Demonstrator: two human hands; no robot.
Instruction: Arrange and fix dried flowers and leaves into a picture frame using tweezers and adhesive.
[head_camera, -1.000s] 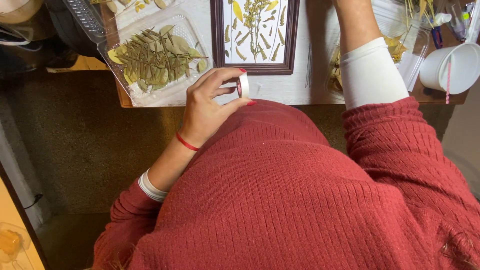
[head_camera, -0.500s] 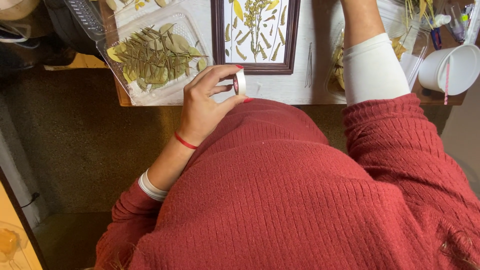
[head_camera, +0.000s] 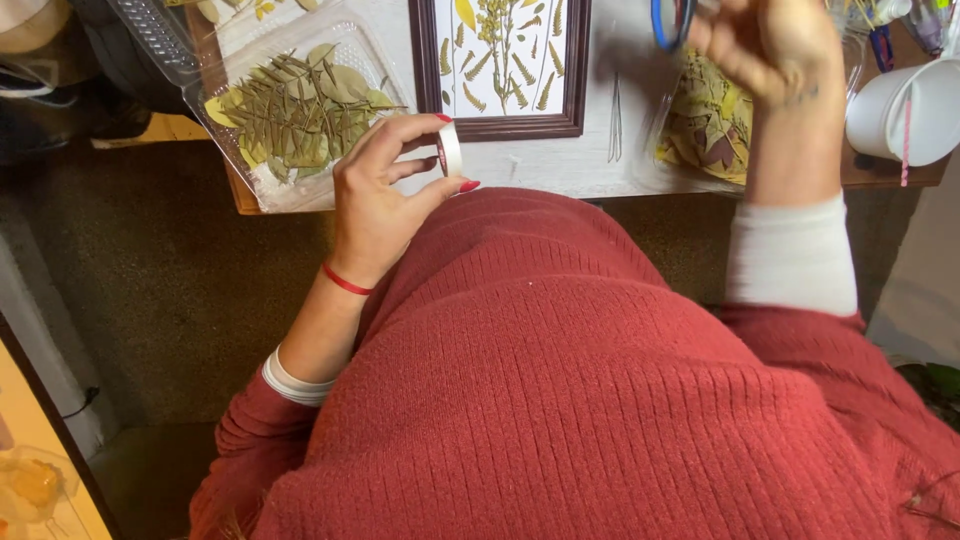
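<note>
My left hand (head_camera: 385, 195) holds a small white roll of tape (head_camera: 450, 148) between thumb and fingers, just above the table's near edge. My right hand (head_camera: 765, 45) is raised over the right side of the table, blurred, gripping scissors with blue handles (head_camera: 665, 20). Between my hands lies a dark wooden frame (head_camera: 575, 70) with pressed yellow-green plant sprigs on white paper. I wear a red knit sweater (head_camera: 600, 380).
A clear plastic tray of dried green leaves (head_camera: 300, 110) sits left of the frame. Brown dried leaves in another clear tray (head_camera: 705, 120) lie under my right hand. Tweezers (head_camera: 615, 125) rest beside the frame. A white cup (head_camera: 895, 105) stands at far right.
My right hand has drawn back toward me and come into view holding the blue-handled scissors. My left hand has stayed in place with the tape roll.
</note>
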